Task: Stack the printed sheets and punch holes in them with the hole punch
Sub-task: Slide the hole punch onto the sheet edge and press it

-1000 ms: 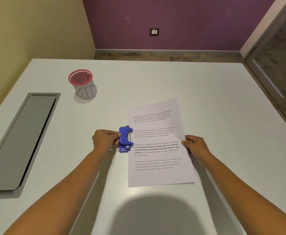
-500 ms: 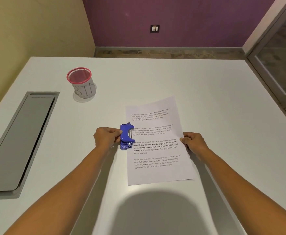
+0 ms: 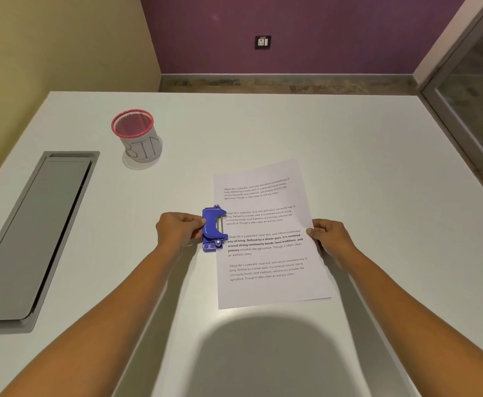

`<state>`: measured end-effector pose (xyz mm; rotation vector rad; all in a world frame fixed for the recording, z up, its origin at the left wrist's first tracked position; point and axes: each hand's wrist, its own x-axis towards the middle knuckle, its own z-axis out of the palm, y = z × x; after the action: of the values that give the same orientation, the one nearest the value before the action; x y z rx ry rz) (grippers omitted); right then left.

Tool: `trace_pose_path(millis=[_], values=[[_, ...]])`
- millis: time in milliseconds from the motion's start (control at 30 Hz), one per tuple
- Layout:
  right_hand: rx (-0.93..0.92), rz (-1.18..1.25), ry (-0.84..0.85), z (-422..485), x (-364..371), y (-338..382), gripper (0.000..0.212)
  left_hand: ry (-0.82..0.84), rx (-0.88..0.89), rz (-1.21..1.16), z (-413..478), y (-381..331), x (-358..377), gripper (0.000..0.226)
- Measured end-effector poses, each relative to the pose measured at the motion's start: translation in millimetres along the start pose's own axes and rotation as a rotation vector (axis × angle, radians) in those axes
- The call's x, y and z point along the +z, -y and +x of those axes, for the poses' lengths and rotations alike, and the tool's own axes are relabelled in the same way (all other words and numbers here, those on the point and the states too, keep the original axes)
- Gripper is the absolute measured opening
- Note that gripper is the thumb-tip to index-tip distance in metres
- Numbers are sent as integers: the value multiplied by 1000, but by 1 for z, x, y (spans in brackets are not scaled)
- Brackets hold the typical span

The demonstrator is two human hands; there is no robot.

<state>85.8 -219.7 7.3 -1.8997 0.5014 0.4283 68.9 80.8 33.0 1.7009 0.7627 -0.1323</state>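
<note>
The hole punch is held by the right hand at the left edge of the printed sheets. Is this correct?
No: the head view shows the left hand holding the hole punch at the left edge of the printed sheets; the right hand holds their right edge.

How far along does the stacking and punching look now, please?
Done: the white printed sheets look gathered into one flush pile. In hand: the left hand holds the blue plastic hole punch on the pile's left edge, the right hand pinches its right edge. Left: pressing the punch; no holes show.
</note>
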Motion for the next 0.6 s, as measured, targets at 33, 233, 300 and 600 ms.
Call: trace_pose_path(millis=[33, 233, 300, 600], values=[[1, -2, -2, 0, 0, 0, 21, -2, -1, 2, 0, 0, 0, 9], [-11, -1, 8, -2, 4, 3, 21, 7, -13, -7, -1, 2, 0, 11], [-14, -12, 12, -2, 4, 4, 20, 9, -16, 0, -1, 2, 0, 11], [-53, -135, -65, -3, 1, 10, 17, -56, -30, 59, 1, 2, 1, 20]])
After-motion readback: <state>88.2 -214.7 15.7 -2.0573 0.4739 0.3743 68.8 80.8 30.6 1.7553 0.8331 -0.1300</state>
